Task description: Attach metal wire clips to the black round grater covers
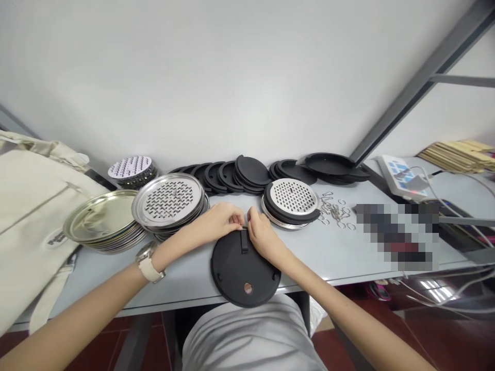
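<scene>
A black round cover [240,268] with a short strap [244,241], a round hole and two small nubs stands tilted at the table's front edge, against my lap. My left hand [227,219] is closed in a pinch at the strap's upper end, where a small shiny bit of metal shows; its exact shape is hard to make out. Just right of the strap, my right hand [262,233] is closed, its fingertips at the same spot and its side against the cover. To the right lie several loose metal rings with hooks [336,211].
Behind my hands are a stack of silver grater discs [168,200], a black-rimmed grater disc [294,197] on a stack and a row of black covers [251,172]. Shallow metal plates [100,219] and a cream bag [34,206] are at left; a white box [402,178] is at right.
</scene>
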### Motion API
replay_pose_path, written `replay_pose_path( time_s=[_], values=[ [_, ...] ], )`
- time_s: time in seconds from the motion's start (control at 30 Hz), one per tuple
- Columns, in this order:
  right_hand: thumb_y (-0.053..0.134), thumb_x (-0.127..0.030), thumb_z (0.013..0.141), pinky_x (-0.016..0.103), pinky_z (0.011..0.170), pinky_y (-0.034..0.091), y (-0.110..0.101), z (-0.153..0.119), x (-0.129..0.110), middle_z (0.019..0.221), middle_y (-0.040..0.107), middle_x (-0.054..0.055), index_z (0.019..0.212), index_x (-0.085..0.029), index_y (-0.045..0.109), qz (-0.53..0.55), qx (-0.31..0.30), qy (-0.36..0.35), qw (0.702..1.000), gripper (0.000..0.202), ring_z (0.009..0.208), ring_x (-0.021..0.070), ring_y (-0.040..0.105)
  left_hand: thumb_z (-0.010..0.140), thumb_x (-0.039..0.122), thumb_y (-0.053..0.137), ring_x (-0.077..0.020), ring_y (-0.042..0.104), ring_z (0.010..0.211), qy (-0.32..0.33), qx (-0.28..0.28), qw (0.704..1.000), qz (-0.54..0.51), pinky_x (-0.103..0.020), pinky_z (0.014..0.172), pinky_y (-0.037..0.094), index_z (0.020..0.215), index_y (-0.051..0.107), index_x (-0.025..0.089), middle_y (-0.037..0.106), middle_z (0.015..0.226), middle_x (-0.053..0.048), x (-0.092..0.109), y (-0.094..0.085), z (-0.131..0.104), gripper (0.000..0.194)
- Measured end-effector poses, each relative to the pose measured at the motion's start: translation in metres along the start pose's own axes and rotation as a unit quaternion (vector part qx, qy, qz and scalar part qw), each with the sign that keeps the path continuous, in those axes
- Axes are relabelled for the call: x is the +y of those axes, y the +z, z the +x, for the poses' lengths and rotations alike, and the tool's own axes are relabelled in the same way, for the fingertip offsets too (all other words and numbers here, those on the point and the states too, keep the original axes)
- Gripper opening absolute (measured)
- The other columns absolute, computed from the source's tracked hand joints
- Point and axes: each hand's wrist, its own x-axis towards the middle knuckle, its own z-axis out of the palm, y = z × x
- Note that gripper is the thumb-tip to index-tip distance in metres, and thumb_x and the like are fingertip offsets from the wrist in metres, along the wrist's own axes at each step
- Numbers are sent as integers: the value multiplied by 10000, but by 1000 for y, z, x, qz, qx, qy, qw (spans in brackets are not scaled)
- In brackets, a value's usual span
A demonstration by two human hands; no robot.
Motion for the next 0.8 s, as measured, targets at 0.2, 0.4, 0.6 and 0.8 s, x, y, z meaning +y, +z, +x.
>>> replay_pose_path(
  time_s=[0.2, 0.4, 0.6, 0.8],
  values=[
    [293, -101, 908, 307, 664, 396, 1, -1, 0, 771, 520, 50, 890, -192, 391, 3, 6, 3, 1000, 135, 698, 204, 476, 801, 82, 583, -151, 633, 721, 14, -16, 1000, 17, -228, 664, 449, 759, 672, 157, 690, 764, -15, -1, -4, 5, 124],
    [280, -96, 903, 315, 676, 410, -2, -1, -1, 773, 523, 55, 894, -186, 395, 15, 2, 4, 1000, 147, 708, 204, 490, 807, 80, 572, -145, 628, 714, 22, -3, 1000, 17, -229, 679, 445, 741, 673, 162, 684, 740, -4, 0, 0, 0, 146],
    [270, -133, 952, 303, 709, 423, -14, -1, -9, 791, 553, 57, 899, -193, 392, 20, -5, 6, 1000, 146, 751, 202, 542, 810, 55, 517, -156, 615, 723, 16, 21, 999, 22, -247, 697, 450, 741, 663, 159, 674, 758, -24, -2, 6, -8, 192],
    [218, -233, 1033, 288, 657, 393, -17, 7, -21, 730, 583, 52, 888, -193, 424, -14, -16, 45, 999, 255, 701, 210, 589, 804, 34, 502, -155, 598, 709, 21, 21, 999, 35, -249, 689, 440, 750, 665, 155, 658, 762, -30, -3, 3, -7, 210]
  ],
)
